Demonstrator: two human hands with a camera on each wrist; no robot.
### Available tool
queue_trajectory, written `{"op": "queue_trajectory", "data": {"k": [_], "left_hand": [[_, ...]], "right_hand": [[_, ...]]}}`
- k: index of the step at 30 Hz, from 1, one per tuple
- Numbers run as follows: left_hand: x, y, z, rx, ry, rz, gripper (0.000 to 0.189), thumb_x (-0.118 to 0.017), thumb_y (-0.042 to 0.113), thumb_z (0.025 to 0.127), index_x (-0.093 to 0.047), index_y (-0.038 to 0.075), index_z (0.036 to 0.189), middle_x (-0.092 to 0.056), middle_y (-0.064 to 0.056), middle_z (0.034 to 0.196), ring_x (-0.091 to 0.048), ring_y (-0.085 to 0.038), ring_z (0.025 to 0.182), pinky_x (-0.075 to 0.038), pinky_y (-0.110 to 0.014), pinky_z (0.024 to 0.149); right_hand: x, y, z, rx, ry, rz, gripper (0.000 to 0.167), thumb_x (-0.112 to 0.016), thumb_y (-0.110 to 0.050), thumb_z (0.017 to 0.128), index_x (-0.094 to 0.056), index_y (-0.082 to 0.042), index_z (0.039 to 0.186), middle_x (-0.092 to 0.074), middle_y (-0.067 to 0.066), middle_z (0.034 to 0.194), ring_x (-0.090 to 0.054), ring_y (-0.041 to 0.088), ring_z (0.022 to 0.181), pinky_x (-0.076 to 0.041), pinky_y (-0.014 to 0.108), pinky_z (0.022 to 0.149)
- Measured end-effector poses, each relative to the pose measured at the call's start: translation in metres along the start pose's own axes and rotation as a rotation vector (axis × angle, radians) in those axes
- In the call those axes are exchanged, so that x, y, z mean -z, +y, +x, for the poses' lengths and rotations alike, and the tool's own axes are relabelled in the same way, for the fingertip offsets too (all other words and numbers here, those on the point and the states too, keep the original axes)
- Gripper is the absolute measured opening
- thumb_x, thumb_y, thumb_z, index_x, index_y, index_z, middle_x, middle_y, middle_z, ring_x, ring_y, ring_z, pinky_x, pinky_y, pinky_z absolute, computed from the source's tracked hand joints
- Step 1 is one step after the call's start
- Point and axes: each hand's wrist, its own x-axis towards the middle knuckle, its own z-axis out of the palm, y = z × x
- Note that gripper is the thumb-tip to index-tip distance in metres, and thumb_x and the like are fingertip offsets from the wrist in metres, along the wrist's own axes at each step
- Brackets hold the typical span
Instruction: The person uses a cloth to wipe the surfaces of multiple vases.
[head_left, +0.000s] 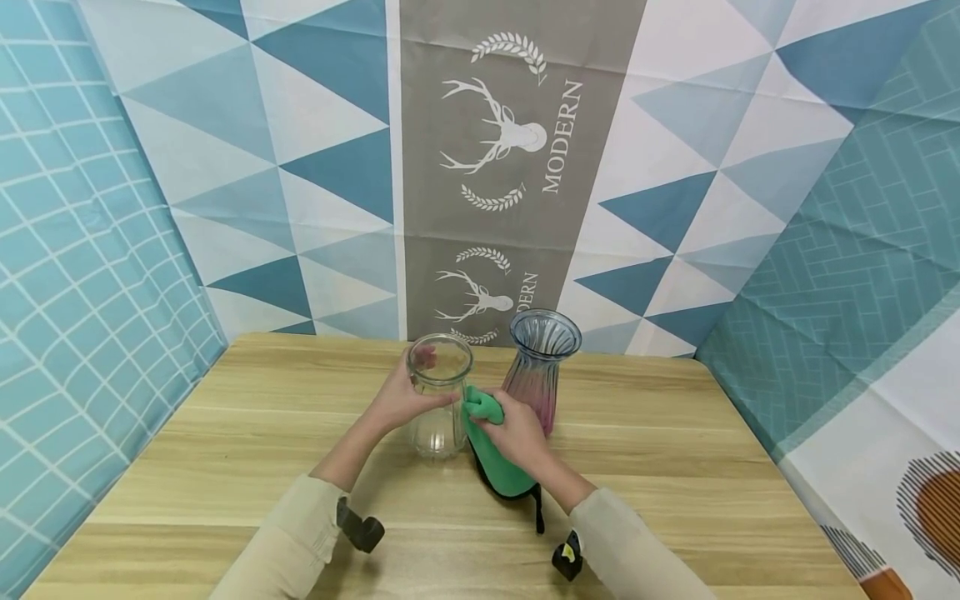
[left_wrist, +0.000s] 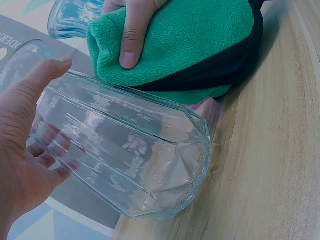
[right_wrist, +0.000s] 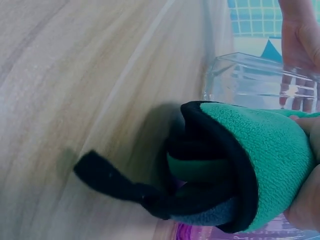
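My left hand (head_left: 397,402) holds a clear faceted glass vase (left_wrist: 130,150) near its rim, with thumb and fingers on opposite sides. The vase stands upright close over the wooden table. A green microfiber cloth (head_left: 501,467) with black edging is bunched in my right hand (head_left: 522,432), the thumb pressed on top of it. The folded cloth meets the clear vase's side in the left wrist view, and its black strap (right_wrist: 115,180) hangs free. Behind my right hand stands a ribbed glass vase (head_left: 531,379), blue at the flared rim and pink below, partly hidden by that hand.
The wooden table (head_left: 225,475) runs back to a patterned cloth backdrop (head_left: 330,200). Blue tile-patterned sheeting (head_left: 75,250) borders the left side, and a teal herringbone-patterned sheet (head_left: 847,275) the right. A black wrist camera (head_left: 362,529) sits below my left sleeve.
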Motion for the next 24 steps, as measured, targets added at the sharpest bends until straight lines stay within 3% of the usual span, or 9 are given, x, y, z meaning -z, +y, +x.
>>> {"op": "queue_trajectory", "data": {"k": [7, 18, 24], "left_hand": [[0.002, 0.0, -0.002, 0.007, 0.008, 0.001, 0.088, -0.085, 0.022, 0.068, -0.033, 0.009, 0.138, -0.045, -0.015, 0.135, -0.041, -0.033, 0.129, -0.034, -0.051, 0.109], [0.003, 0.002, -0.003, 0.001, 0.003, 0.017, 0.091, -0.084, 0.023, 0.068, -0.031, 0.007, 0.139, -0.043, -0.015, 0.138, -0.043, -0.032, 0.13, -0.029, -0.053, 0.111], [0.005, 0.022, -0.011, -0.007, -0.016, 0.026, 0.086, -0.08, 0.014, 0.072, -0.028, 0.0, 0.14, -0.042, -0.022, 0.139, -0.042, -0.037, 0.129, -0.028, -0.056, 0.11]], "right_hand": [[0.002, 0.001, 0.0, -0.011, -0.005, -0.002, 0.041, -0.07, -0.024, 0.084, -0.059, -0.015, 0.122, -0.069, 0.007, 0.108, -0.066, 0.023, 0.093, -0.052, 0.035, 0.075], [0.007, -0.004, 0.009, 0.073, 0.158, 0.138, 0.04, -0.073, -0.016, 0.081, -0.061, -0.01, 0.118, -0.069, 0.01, 0.109, -0.066, 0.023, 0.095, -0.054, 0.035, 0.076], [0.008, -0.006, 0.011, 0.113, 0.21, 0.159, 0.041, -0.074, -0.014, 0.079, -0.061, -0.009, 0.118, -0.068, 0.01, 0.111, -0.065, 0.024, 0.099, -0.054, 0.039, 0.08]]}}
